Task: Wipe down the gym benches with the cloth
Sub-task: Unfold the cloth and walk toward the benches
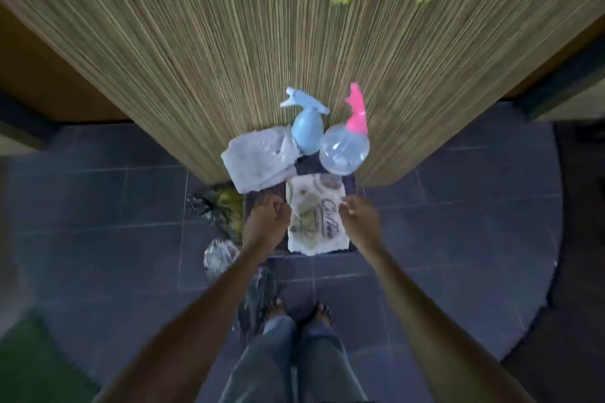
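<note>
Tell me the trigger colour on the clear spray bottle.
Pink trigger, clearest in the head view.

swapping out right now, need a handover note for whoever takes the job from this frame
left hand: fingers curled at the left edge of the printed cloth. right hand: at its right edge. Grip unclear on both.
The cloth lies flat on a dark surface; grey towel, blue spray bottle and pink-topped clear bottle sit behind it.
Nothing shows wiping done; treat all benches as left.
</note>
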Demonstrator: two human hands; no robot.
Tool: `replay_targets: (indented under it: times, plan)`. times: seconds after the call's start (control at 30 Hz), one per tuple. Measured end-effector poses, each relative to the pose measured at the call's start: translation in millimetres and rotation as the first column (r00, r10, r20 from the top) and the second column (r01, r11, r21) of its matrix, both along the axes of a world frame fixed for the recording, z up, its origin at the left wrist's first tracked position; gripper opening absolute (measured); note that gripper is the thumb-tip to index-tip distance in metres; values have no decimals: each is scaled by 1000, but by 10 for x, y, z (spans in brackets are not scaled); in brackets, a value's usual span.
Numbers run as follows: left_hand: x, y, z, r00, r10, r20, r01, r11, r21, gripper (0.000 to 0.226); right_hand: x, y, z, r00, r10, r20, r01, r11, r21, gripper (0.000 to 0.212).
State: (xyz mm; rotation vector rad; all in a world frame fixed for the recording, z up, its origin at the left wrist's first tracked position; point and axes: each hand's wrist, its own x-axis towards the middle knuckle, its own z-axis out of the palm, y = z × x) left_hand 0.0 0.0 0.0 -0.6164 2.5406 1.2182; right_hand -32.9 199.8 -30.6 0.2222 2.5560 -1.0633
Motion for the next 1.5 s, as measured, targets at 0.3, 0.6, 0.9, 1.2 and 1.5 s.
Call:
replay_targets:
  times: [0.3, 0.6, 0.9, 1.2, 1.5]
  plan:
    - [-161, 419, -555, 936, 221, 273, -279, 940, 196, 73, -100, -148, -458, 985, -131, 114, 127, 991, 42, 52]
    - [-219, 315, -649, 943, 200, 266, -262, 938, 226, 32, -192, -133, -383, 920, -240, 311, 324, 911, -255, 9]
    - [91, 392, -267, 982, 111, 150, -161, 910, 382, 21, 268, 41, 28, 889, -365, 275, 442, 841, -313, 9]
    - [-15, 1412, 557, 955, -290, -58, 282, 836, 471, 14, 815, 1172, 740, 745, -650, 151, 645, 643, -413, 9]
    - [-414, 3649, 1205, 789, -566, -239, 594, 603, 532, 18, 1004, 3119, 1462, 491, -870, -47, 728, 439, -526, 11]
